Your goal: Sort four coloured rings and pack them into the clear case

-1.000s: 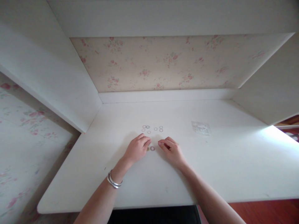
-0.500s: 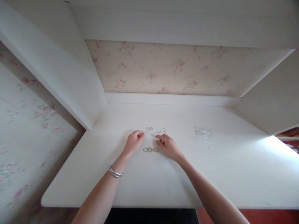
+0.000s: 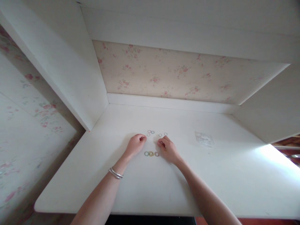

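My left hand [image 3: 136, 144] rests on the white desk, its thumb and forefinger pinched together. Whatever they hold, if anything, is too small to make out. To the right, my right hand [image 3: 168, 149] pinches a small thin ring [image 3: 157, 141] at its fingertips. Beyond the hands lie several loose thin rings, among them a grey-blue ring [image 3: 152, 132], a pinkish ring [image 3: 149, 131] and a grey ring [image 3: 160, 135]. Closer to me sits a row of rings: a greenish ring [image 3: 146, 153], overlapping yellow rings [image 3: 151, 153] and a brownish ring [image 3: 157, 154].
A clear plastic bag [image 3: 204, 139] lies on the white desk [image 3: 150, 187] to the right of my hands. White panels [image 3: 53, 62] enclose the desk at both sides and above, with floral wallpaper [image 3: 164, 72] at the back.
My right fingertips have closed on the small ring that lay between my hands. My left hand stays pinched in nearly the same place. The camera view has tilted slightly.
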`<action>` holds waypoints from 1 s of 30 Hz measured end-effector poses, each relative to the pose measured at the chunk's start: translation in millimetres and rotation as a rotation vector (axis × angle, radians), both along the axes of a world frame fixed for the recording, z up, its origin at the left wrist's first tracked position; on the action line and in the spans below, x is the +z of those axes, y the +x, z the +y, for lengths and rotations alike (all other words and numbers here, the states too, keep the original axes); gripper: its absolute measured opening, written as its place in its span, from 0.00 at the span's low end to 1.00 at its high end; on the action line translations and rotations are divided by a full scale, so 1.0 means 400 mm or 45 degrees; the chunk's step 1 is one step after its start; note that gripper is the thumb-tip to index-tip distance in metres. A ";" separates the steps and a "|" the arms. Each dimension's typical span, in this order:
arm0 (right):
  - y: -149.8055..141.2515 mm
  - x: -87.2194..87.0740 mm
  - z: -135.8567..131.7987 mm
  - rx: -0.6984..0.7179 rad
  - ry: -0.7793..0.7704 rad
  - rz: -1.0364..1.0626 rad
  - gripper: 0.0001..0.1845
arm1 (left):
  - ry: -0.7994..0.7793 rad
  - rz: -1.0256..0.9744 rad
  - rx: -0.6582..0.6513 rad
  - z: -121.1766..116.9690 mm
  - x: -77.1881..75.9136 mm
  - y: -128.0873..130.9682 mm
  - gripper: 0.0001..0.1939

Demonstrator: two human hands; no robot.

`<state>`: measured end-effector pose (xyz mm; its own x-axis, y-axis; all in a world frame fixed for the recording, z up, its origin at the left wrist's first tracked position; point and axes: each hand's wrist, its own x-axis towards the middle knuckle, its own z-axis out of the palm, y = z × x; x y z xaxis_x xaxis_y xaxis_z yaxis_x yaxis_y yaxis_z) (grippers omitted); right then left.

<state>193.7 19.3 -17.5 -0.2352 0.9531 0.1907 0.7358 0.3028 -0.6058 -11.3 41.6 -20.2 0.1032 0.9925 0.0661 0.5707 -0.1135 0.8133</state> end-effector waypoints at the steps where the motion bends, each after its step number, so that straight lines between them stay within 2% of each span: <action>1: 0.003 0.000 -0.014 -0.007 0.021 0.078 0.11 | -0.001 0.012 -0.005 0.001 -0.001 0.000 0.13; 4: 0.011 0.001 -0.066 -0.006 0.019 0.216 0.11 | -0.003 0.059 -0.008 0.005 -0.005 -0.001 0.13; 9: 0.015 -0.009 -0.128 0.087 0.031 0.198 0.12 | 0.013 0.124 0.002 0.008 -0.014 0.001 0.13; 19: 0.018 0.000 -0.127 0.194 0.071 0.062 0.13 | 0.046 0.247 -0.015 0.005 -0.012 0.002 0.13; 25: 0.016 0.007 -0.126 0.217 0.072 -0.016 0.12 | 0.175 0.471 -0.044 -0.019 0.008 0.022 0.11; 30: 0.017 0.008 -0.123 0.146 0.035 0.116 0.12 | 0.222 0.574 -0.068 -0.039 0.021 0.039 0.14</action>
<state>200.6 -30.0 -14.4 -0.3230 0.9149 0.2420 0.6374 0.3994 -0.6589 4.3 26.1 -11.9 0.2100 0.9632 0.1677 0.8518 -0.2644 0.4524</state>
